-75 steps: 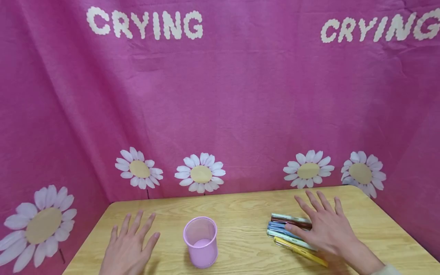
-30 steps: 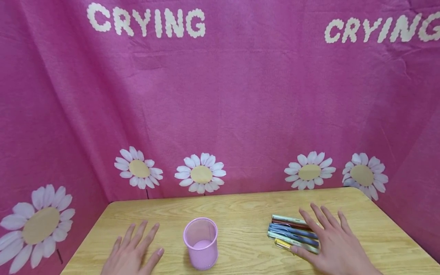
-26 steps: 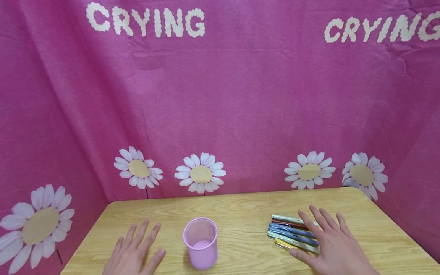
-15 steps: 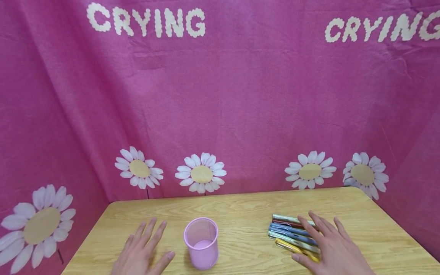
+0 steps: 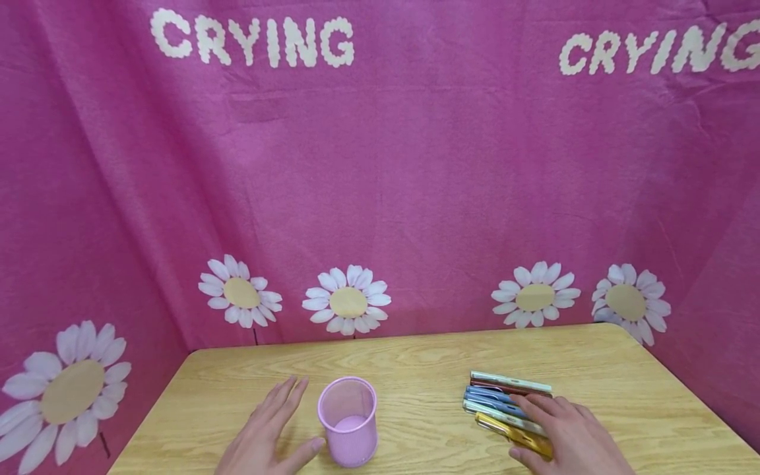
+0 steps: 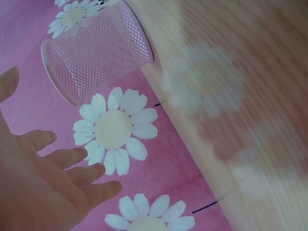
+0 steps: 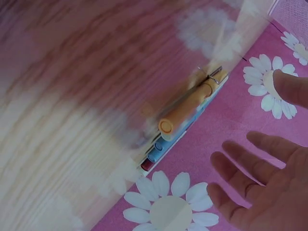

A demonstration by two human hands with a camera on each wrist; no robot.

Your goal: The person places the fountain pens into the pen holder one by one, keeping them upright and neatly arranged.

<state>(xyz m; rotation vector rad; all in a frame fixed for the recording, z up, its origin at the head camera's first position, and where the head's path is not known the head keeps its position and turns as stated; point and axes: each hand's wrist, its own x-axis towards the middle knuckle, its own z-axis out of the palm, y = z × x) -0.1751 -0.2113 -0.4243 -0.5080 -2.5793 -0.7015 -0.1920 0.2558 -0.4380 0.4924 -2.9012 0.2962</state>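
A pink mesh pen cup (image 5: 351,443) stands upright on the wooden table. Just left of it is my left hand (image 5: 264,437), fingers extended and thumb apart, its thumb tip near the cup wall; the left wrist view shows a gap between that hand and the mesh. Several capped pens lie side by side to the right: a yellow pen (image 5: 497,426) nearest me, a pale green one (image 5: 488,408), blue ones (image 5: 482,394), and pale and dark red ones (image 5: 501,379) farthest. Over their right ends hovers my right hand (image 5: 571,435), loosely bent fingers holding nothing and hiding part of the pens.
The light wood table (image 5: 415,369) has a rounded far right corner. Behind and at both sides hangs a magenta cloth (image 5: 439,165) printed with white daisies and lettering. Bare wood lies between the cup and the pens.
My left hand has moved right, toward the cup. My right hand has drawn back toward me and lowered beside the pens' near end, its fingers bending more. Cup and pens stay put.
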